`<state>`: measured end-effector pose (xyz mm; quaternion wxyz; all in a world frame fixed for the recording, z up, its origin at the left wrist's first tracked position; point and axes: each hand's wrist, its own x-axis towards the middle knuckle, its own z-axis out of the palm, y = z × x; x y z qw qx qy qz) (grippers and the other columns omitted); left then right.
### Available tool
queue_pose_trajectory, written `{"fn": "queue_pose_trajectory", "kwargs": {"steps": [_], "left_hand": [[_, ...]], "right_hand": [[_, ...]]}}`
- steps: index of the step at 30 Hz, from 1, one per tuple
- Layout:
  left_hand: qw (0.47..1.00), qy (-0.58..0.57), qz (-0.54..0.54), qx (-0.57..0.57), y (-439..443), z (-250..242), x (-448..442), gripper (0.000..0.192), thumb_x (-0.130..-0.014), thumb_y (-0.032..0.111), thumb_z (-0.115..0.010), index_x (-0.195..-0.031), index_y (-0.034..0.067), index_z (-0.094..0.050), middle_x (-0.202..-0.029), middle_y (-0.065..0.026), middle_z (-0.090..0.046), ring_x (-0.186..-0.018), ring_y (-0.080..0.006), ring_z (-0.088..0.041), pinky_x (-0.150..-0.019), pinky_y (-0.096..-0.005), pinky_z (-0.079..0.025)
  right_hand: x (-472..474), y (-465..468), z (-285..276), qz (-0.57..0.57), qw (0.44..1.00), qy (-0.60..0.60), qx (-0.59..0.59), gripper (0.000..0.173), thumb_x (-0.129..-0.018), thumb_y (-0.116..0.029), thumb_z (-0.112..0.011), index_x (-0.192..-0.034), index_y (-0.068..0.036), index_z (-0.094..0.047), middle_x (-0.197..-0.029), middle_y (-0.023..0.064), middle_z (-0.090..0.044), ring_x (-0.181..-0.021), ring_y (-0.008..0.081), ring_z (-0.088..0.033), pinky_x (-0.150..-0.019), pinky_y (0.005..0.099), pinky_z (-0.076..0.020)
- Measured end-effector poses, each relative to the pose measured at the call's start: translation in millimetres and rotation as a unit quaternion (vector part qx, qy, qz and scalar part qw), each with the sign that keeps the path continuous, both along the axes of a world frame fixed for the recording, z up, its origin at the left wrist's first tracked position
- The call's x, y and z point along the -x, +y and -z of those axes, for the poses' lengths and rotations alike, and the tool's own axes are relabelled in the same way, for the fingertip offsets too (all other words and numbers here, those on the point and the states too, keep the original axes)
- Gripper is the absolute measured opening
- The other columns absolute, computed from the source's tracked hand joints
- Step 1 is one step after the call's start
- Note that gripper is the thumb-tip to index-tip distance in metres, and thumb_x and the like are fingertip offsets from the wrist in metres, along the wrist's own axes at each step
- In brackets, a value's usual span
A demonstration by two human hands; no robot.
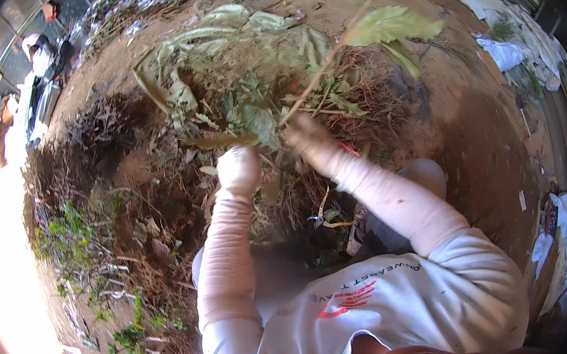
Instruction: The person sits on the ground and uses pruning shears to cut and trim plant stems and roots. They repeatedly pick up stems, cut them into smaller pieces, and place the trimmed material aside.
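Observation:
My right hand (308, 140), blurred by motion, grips a long pale stem (322, 75). The stem slants up to the right, and large green leaves (392, 25) spread at its far end. My left hand (239, 169) looks pale or gloved and is closed in a fist; a narrow leaf (222, 142) sticks out at its top, though its fingers are hidden. Broad leaves (259, 122) lie between and beyond the two hands. Below my right forearm rests a pair of pruning shears (327, 219) with yellow handles, its jaws near the roots.
A pale green cloth or sack (271, 21) bearing plant debris lies ahead. Bundles of reddish roots (374, 98) are at its right, dark roots (99, 124) at its left. Leafy cuttings (75, 232) lie left. Plastic sheeting (505, 52) lines the right side of the dirt floor (475, 155).

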<state>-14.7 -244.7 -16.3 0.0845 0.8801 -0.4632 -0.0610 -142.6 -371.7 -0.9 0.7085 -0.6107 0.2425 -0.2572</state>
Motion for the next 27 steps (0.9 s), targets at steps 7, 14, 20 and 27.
{"fn": "queue_pose_trajectory", "kwargs": {"steps": [7, 14, 20, 27], "left_hand": [[0.973, -0.165, 0.115, 0.112, 15.5, 18.5, -12.8, 0.025, -0.075, 0.021, -0.067, -0.097, 0.012, -0.062, -0.080, -0.0121, -0.064, -0.074, -0.0288, -0.063, -0.066, -0.0397, -0.051], [0.961, -0.243, 0.125, 0.043, -5.7, 28.0, 3.6, 0.024, -0.079, 0.017, -0.058, -0.101, 0.018, -0.067, -0.088, -0.0113, -0.066, -0.083, -0.0277, -0.064, -0.074, -0.0390, -0.050], [0.979, -0.158, 0.061, 0.114, 12.7, 20.9, -3.9, 0.028, -0.076, 0.018, -0.059, -0.103, 0.019, -0.065, -0.083, -0.0078, -0.065, -0.075, -0.0291, -0.063, -0.066, -0.0417, -0.050], [0.991, -0.100, 0.028, 0.079, -8.6, 13.2, 21.0, 0.041, -0.077, 0.020, -0.059, -0.118, 0.019, -0.056, -0.093, -0.0079, -0.066, -0.082, -0.0278, -0.064, -0.070, -0.0417, -0.051]], "right_hand": [[94.3, -171.5, -87.9, 0.101, 0.964, -0.247, -0.009, 0.035, -0.087, -0.039, -0.053, -0.102, -0.007, -0.055, -0.113, 0.0158, -0.057, -0.088, 0.0216, -0.059, -0.076, 0.0395, -0.0507], [23.6, 12.5, -26.4, 0.007, 0.963, 0.182, 0.200, 0.027, -0.085, -0.031, -0.056, -0.095, -0.006, -0.053, -0.101, 0.0114, -0.052, -0.105, 0.0269, -0.048, -0.098, 0.0405, -0.0298], [67.4, -79.2, -33.9, 0.062, 0.989, -0.030, -0.134, 0.077, -0.082, -0.058, -0.055, -0.139, -0.012, -0.030, -0.122, 0.0124, -0.047, -0.114, 0.0243, -0.045, -0.100, 0.0433, -0.0356], [9.5, 12.0, 33.7, 0.072, 0.990, -0.080, -0.091, 0.014, -0.089, -0.013, -0.057, -0.102, -0.007, -0.059, -0.085, -0.0024, -0.060, -0.085, 0.0085, -0.054, -0.076, 0.0209, -0.0454]]}}
